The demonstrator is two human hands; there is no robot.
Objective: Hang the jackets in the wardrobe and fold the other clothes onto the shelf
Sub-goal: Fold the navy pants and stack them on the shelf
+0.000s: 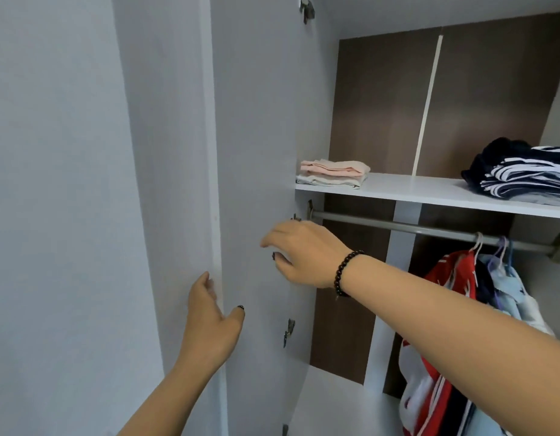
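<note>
So the wardrobe's left door [256, 152] is swung open toward the camera and both hands are on it, which to me reads as handling the door rather than any clothing. The left hand [209, 319] sits at the door's near edge, fingers around the outer side and thumb on the inner face, a loose grip on the panel edge. The right hand [299, 253], with a dark bead bracelet [346, 273] on the wrist, is against the inner face just below the upper hinge [296, 218]; its fingers are curled, but I can't tell if they're pinching anything or only pressing.

The clothes look dealt with already. On the shelf [429, 191] there's a small folded pink and cream stack [332, 173] at the far left and a navy and white striped pile [524, 174] at the right. Under it, the rail [398, 226] carries the hangers bunched at the right end: a red and white jacket [442, 325], something dark, and a pale blue garment [511, 294]. Bunching them right keeps the left side clear for the door.

My guess: the job's about finished and the door is what's left.
</note>
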